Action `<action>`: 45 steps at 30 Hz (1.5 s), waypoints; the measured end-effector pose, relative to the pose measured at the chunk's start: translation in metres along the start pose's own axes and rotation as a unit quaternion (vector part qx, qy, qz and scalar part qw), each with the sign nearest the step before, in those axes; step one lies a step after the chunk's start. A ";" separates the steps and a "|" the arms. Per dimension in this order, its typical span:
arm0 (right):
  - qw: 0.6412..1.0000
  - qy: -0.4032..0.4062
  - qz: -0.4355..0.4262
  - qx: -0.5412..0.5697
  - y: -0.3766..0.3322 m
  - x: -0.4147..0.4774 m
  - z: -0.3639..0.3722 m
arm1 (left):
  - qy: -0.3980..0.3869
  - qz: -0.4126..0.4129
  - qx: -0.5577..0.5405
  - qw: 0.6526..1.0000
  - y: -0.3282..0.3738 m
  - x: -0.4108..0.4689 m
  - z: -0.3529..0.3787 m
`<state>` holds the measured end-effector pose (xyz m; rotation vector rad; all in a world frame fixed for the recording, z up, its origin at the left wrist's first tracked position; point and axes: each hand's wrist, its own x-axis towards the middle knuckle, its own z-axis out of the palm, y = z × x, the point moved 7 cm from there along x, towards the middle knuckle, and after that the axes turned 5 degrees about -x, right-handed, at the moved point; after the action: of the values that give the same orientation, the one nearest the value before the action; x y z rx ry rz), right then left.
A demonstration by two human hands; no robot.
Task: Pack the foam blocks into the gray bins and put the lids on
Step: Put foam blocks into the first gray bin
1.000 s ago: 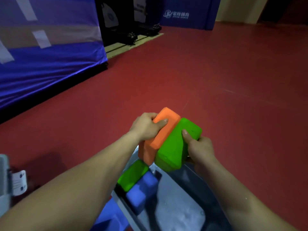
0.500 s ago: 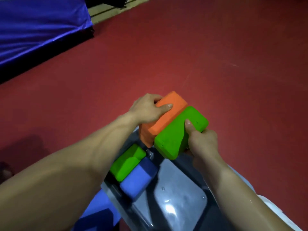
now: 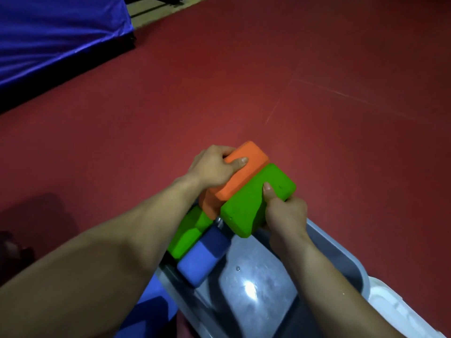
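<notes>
Four blocks, one gray bin (image 3: 341,250)
Above the bin, left hand (image 3: 212,167) is gripping orange block (image 3: 244,176), right hand (image 3: 285,213) gripping upper green block (image 3: 249,203); lower green block (image 3: 188,230), blue block (image 3: 202,259) inside.

This looks like a sports hall or indoor training space, not a home or an office. A wide red floor (image 3: 292,81), smooth and matte like court sheeting, stretches away on all sides, and thin pale seam lines (image 3: 353,97) cross it. At the far left, a glossy blue fabric cover (image 3: 53,32) is draped over something long and low with a black base (image 3: 73,69), much like a court barrier or padded mat. Behind it runs a strip of pale flooring (image 3: 156,17).
</notes>
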<state>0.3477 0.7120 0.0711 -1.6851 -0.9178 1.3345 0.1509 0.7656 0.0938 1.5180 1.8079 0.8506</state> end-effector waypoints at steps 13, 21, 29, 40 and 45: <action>0.997 0.003 0.073 0.018 0.002 0.031 0.010 | -0.048 0.001 0.061 0.997 -0.004 0.037 0.010; 0.998 -0.004 0.068 -0.010 -0.003 0.045 0.008 | -0.020 -0.013 0.055 0.998 -0.003 0.047 0.017; 0.995 -0.011 0.083 -0.061 0.063 0.056 0.029 | -0.030 -0.034 0.072 0.996 -0.056 0.023 0.034; 0.981 0.014 0.085 -0.174 0.139 0.113 0.043 | -0.032 0.019 0.341 0.939 -0.142 0.022 0.105; 0.962 0.011 0.071 -0.262 0.171 0.119 0.059 | 0.005 0.090 0.434 0.896 -0.155 0.015 0.122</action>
<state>0.3233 0.7524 -0.1402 -2.1954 -1.2331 1.2275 0.1554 0.7706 -0.1040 2.2375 2.2149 0.0705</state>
